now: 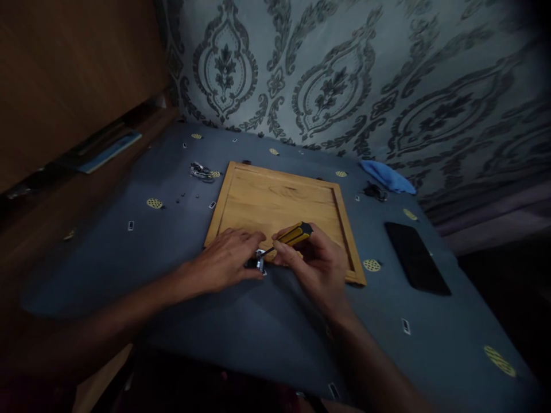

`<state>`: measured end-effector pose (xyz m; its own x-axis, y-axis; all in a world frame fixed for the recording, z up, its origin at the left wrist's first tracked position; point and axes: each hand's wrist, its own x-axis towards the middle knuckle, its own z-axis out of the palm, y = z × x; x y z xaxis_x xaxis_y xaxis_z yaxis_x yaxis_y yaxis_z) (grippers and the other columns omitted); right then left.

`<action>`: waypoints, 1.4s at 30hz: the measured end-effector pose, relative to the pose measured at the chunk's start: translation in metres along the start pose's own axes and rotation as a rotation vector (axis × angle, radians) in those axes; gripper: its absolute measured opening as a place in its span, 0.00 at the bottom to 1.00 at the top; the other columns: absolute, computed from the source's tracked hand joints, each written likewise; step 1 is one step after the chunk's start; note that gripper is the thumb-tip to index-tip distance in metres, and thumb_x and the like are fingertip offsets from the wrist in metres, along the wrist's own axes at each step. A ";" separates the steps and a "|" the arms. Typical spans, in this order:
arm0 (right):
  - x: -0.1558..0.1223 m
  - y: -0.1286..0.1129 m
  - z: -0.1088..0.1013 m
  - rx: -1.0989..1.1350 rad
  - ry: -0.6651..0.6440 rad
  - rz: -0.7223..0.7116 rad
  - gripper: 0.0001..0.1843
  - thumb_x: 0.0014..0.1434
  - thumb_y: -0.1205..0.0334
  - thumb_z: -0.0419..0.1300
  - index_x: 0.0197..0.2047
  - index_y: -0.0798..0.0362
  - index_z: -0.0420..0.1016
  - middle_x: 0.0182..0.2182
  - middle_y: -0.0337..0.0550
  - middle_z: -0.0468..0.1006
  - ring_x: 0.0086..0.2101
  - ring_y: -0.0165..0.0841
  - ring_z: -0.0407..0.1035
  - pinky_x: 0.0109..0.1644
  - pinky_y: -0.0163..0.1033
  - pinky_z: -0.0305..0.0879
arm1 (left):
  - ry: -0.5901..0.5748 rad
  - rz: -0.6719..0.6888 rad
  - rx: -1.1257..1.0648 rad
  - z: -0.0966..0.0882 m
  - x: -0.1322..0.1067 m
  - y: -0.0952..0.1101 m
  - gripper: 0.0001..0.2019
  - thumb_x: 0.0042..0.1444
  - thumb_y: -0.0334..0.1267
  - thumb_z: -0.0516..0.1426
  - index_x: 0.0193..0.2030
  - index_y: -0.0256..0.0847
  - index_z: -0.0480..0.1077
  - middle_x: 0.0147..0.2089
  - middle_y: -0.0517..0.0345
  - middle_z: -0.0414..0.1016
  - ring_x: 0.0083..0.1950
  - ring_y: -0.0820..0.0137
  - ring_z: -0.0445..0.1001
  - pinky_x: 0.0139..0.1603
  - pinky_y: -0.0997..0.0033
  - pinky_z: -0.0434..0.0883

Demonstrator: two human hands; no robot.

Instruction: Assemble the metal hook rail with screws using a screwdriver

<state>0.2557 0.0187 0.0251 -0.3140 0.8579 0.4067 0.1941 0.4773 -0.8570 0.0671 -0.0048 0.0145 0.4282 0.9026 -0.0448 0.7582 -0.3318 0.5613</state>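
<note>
My right hand [316, 265] is closed around a yellow-and-black screwdriver [295, 234], whose tip points left and down at a small metal part [259, 261]. My left hand [230, 257] rests palm down with its fingers pressed on that metal part, at the near edge of a wooden tray [275, 201]. The part is mostly hidden under my fingers, so its shape is unclear. Both hands work over the blue patterned cloth [241, 327] that covers the table.
A black phone [415, 257] lies flat to the right of the tray. A blue rag [386, 175] and a small dark item [375, 191] sit at the back right. A metal piece [200, 171] and several tiny parts lie at the back left. Patterned wall behind.
</note>
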 end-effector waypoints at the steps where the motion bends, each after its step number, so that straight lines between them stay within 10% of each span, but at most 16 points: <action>1: -0.001 0.001 0.001 -0.021 0.013 -0.016 0.13 0.63 0.52 0.70 0.32 0.50 0.75 0.25 0.36 0.77 0.23 0.30 0.73 0.29 0.37 0.71 | 0.000 0.004 0.001 0.001 0.000 -0.001 0.26 0.60 0.41 0.69 0.61 0.39 0.67 0.62 0.43 0.76 0.66 0.50 0.73 0.64 0.51 0.70; 15: -0.016 0.009 0.004 -0.025 0.188 -0.089 0.05 0.70 0.58 0.63 0.46 0.49 0.76 0.36 0.40 0.82 0.25 0.30 0.77 0.30 0.37 0.75 | -0.017 0.006 0.033 -0.001 -0.001 0.000 0.27 0.60 0.42 0.69 0.61 0.40 0.66 0.60 0.44 0.77 0.63 0.50 0.75 0.61 0.51 0.71; 42: -0.007 0.010 -0.001 -0.086 0.023 -0.066 0.07 0.70 0.57 0.62 0.47 0.50 0.77 0.33 0.41 0.82 0.27 0.32 0.77 0.31 0.37 0.74 | 0.000 0.031 0.026 0.002 0.000 -0.005 0.28 0.61 0.45 0.69 0.63 0.40 0.65 0.64 0.44 0.76 0.67 0.50 0.73 0.64 0.51 0.71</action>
<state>0.2611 0.0179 0.0143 -0.3073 0.8277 0.4695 0.2527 0.5467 -0.7983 0.0642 -0.0037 0.0095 0.4516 0.8918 -0.0275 0.7571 -0.3667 0.5407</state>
